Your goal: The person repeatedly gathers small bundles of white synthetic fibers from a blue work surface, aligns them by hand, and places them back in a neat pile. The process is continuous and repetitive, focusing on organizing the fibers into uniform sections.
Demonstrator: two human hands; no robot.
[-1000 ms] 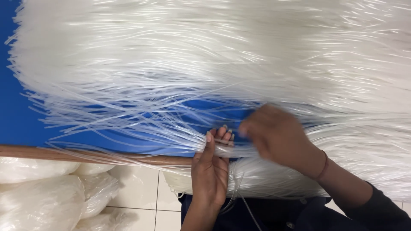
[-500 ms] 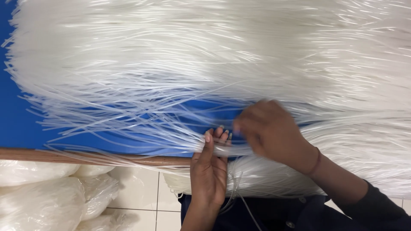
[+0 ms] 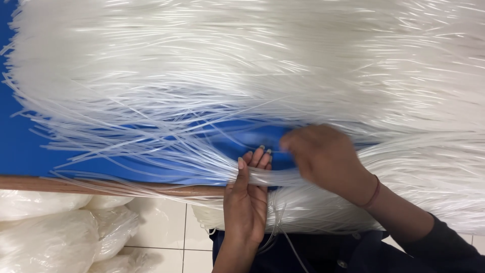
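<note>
1. We take the blue table top [image 3: 30, 151] as our landmark; its wooden front edge [image 3: 76, 183] runs along the side nearest us.
2. Over nearly all of the table top lies a great mass of thin, translucent white strands [image 3: 242, 65], fanned out and reaching past both ends of the view. Only a strip near the wooden edge and a patch by our hands show bare blue.
3. Our left hand [image 3: 247, 202] rises from below the wooden edge, palm turned up, with the thumb [image 3: 241, 169] and fingers closed on a small gathered bundle of strands [image 3: 275, 177] just at the table's front edge.
4. Our right hand [image 3: 326, 156] sits over the table top just beside the left, back facing us, fingers curled down into the strands. It touches the same bundle, but we cannot tell whether its fingers are pinched tight on it, since they are hidden under the hand.
5. The two hands are close together, nearly touching, joined by the bundle.
6. A few loose strands [image 3: 283, 232] hang down off the front edge beside the left wrist.
7. Below the table's front edge, on the white tiled floor [image 3: 161, 232], lie clear plastic bags [image 3: 55, 232] stuffed with white material.
</note>
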